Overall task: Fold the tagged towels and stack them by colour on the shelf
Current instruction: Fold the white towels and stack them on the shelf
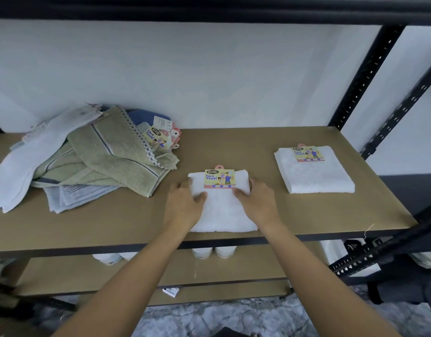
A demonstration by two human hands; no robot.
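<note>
Left hand and right hand grip the sides of a folded white towel; an uneven lift could spill its folds.

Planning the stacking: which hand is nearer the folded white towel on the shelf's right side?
Right. The right hand grips the right edge of the middle towel, left of the folded towel; the left hand grips the opposite, farther edge.
</note>
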